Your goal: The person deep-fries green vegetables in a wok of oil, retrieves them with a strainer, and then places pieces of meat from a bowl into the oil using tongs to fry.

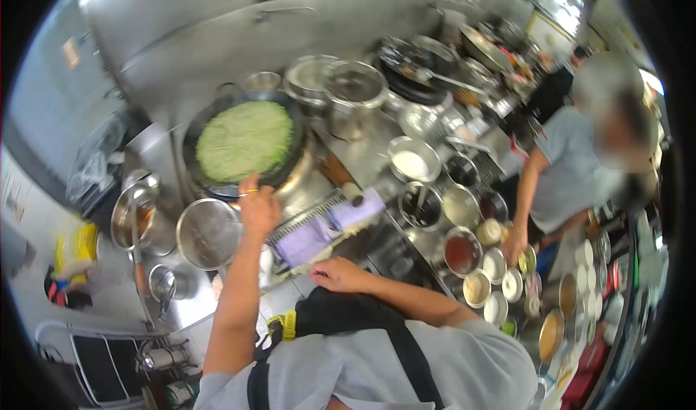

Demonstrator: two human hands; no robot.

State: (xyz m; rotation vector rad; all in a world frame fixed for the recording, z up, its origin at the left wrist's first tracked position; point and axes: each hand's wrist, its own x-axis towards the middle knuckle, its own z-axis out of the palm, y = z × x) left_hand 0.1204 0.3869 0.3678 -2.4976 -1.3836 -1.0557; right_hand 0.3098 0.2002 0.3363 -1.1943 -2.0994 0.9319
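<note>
My left hand (259, 208), with a yellow ring on one finger, reaches to the near rim of a large black wok (190, 152). Its fingers are partly stretched out over the rim; whether they touch it I cannot tell. Inside the wok lies a wide, flat layer of pale green shreds (245, 142). Close to my body, my right hand (338, 274) is loosely curled, with nothing visible in it. Between the hands and the stove, folded purple cloths (303, 245) lie along the counter's front edge.
Left of my arm stand a metal strainer bowl (209, 234) and a pot with a ladle (133, 218). Pots (355, 84) and another wok (413, 84) stand at the back. Several sauce bowls (462, 252) crowd the right, where a co-worker's hand (515, 247) reaches among them.
</note>
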